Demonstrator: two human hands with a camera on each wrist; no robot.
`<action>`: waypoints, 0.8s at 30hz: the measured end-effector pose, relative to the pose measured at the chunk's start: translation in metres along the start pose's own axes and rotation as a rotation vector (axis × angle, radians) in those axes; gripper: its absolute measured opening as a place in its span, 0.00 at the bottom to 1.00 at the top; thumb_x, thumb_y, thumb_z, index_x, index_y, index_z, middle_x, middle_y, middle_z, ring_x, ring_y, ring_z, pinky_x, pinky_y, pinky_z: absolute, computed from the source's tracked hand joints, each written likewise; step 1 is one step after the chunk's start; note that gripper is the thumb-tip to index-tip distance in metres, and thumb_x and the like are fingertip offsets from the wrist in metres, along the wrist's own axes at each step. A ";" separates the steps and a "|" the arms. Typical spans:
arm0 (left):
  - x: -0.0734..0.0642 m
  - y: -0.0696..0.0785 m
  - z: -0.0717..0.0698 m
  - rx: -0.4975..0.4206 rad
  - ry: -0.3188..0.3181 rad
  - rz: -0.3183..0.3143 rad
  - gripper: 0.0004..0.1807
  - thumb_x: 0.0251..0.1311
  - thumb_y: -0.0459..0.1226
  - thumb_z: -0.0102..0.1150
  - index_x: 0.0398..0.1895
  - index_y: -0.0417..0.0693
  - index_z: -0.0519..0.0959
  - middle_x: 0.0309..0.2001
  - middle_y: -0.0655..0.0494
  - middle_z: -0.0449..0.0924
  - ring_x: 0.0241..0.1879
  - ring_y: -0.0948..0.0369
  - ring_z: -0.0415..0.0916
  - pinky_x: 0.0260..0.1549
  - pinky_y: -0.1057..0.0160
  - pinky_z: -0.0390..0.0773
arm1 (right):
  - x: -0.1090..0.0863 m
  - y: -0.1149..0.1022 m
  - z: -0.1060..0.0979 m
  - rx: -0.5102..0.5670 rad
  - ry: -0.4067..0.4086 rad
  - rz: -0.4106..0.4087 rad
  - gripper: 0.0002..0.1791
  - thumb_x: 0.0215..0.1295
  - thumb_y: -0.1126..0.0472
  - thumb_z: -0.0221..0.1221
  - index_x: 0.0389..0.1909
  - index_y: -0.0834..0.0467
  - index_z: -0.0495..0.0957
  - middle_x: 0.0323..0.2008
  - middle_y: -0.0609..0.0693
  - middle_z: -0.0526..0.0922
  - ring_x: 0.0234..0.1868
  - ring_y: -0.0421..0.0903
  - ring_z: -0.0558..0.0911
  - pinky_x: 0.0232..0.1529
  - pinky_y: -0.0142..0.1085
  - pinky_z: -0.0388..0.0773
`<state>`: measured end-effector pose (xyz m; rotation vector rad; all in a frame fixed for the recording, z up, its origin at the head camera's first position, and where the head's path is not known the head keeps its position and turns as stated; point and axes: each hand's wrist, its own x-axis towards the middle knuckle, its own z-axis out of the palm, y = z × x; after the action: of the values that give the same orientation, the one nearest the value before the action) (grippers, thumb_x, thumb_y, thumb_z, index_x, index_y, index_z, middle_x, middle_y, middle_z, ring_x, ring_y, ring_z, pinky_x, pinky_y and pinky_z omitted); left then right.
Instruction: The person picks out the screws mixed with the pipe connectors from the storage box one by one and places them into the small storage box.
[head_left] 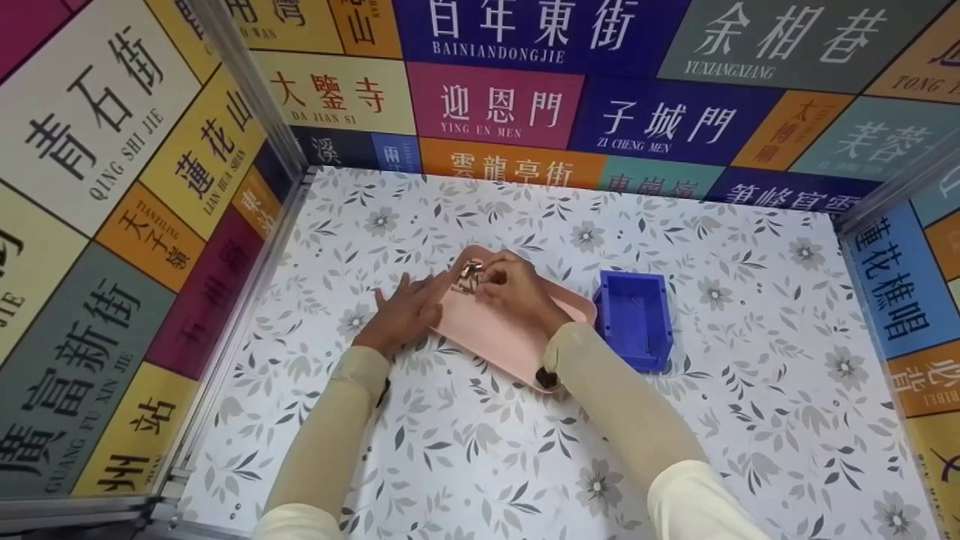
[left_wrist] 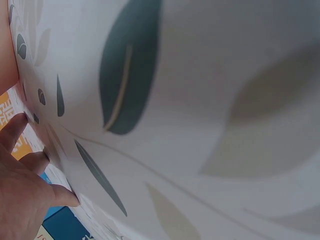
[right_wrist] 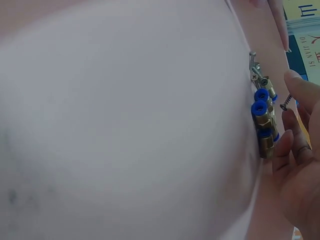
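A pink tray [head_left: 491, 341] lies at an angle on the table. In its far left corner sits a small pile of brass push-in fittings with blue collars [right_wrist: 261, 112], with a few screws [right_wrist: 255, 75] among them. Over that pile, my right hand [head_left: 521, 289] pinches a single screw [right_wrist: 286, 104] between thumb and forefinger. My left hand [head_left: 403, 313] rests at the tray's left edge, fingers spread and mostly straight. The left wrist view catches only part of that hand [left_wrist: 22, 187] over the tablecloth.
A blue plastic bin [head_left: 667, 330] stands just right of the tray, with a few thin small pieces, hard to make out, inside. Floral cloth [head_left: 750, 390] covers the table. Colourful sign-printed panels [head_left: 495, 105] in metal frames wall the back and sides.
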<state>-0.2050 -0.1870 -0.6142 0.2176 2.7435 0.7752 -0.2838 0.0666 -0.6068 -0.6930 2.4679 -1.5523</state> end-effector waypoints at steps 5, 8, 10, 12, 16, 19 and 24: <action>-0.001 -0.002 0.000 0.009 0.003 0.010 0.32 0.76 0.60 0.34 0.79 0.89 0.41 0.82 0.62 0.50 0.82 0.40 0.31 0.67 0.20 0.27 | -0.002 -0.003 -0.003 0.035 0.041 -0.021 0.03 0.57 0.69 0.72 0.30 0.65 0.87 0.48 0.58 0.83 0.51 0.51 0.82 0.48 0.25 0.78; -0.001 -0.002 -0.001 0.011 0.002 0.006 0.32 0.76 0.60 0.34 0.79 0.89 0.40 0.82 0.62 0.50 0.82 0.40 0.31 0.67 0.20 0.28 | -0.004 -0.004 -0.005 0.065 0.057 -0.023 0.03 0.57 0.69 0.73 0.30 0.65 0.87 0.47 0.59 0.83 0.52 0.50 0.81 0.47 0.25 0.79; 0.000 -0.001 -0.001 0.014 0.001 0.009 0.32 0.76 0.60 0.34 0.79 0.89 0.40 0.82 0.62 0.51 0.82 0.40 0.32 0.67 0.20 0.28 | -0.005 -0.005 -0.006 0.080 0.067 -0.021 0.04 0.58 0.68 0.73 0.30 0.64 0.87 0.48 0.61 0.83 0.51 0.49 0.81 0.46 0.25 0.79; 0.000 -0.001 -0.002 0.018 0.000 0.009 0.32 0.77 0.60 0.33 0.79 0.89 0.40 0.82 0.62 0.51 0.82 0.40 0.32 0.67 0.20 0.28 | -0.006 -0.006 -0.007 0.088 0.073 -0.018 0.04 0.58 0.67 0.73 0.30 0.64 0.88 0.49 0.62 0.83 0.50 0.48 0.81 0.44 0.25 0.79; 0.000 0.000 -0.002 0.020 -0.006 0.003 0.31 0.77 0.61 0.32 0.79 0.88 0.40 0.83 0.62 0.50 0.82 0.40 0.31 0.67 0.20 0.27 | -0.009 -0.010 -0.011 0.089 0.076 -0.021 0.03 0.60 0.65 0.72 0.31 0.62 0.88 0.50 0.64 0.82 0.47 0.46 0.81 0.42 0.28 0.79; 0.000 0.001 -0.001 0.021 -0.011 -0.004 0.31 0.76 0.61 0.31 0.80 0.88 0.40 0.83 0.63 0.49 0.82 0.41 0.31 0.68 0.21 0.26 | -0.011 -0.014 -0.016 0.081 0.078 -0.036 0.03 0.61 0.64 0.71 0.32 0.60 0.88 0.51 0.63 0.82 0.45 0.47 0.81 0.42 0.30 0.79; 0.000 0.001 -0.001 0.020 -0.019 -0.008 0.32 0.75 0.59 0.30 0.80 0.87 0.39 0.83 0.63 0.49 0.82 0.39 0.31 0.67 0.20 0.25 | -0.015 -0.024 -0.024 0.106 0.113 -0.043 0.04 0.62 0.62 0.71 0.33 0.60 0.88 0.49 0.57 0.83 0.45 0.47 0.81 0.42 0.37 0.80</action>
<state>-0.2054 -0.1862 -0.6127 0.2169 2.7337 0.7405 -0.2724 0.0843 -0.5766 -0.6631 2.4418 -1.7694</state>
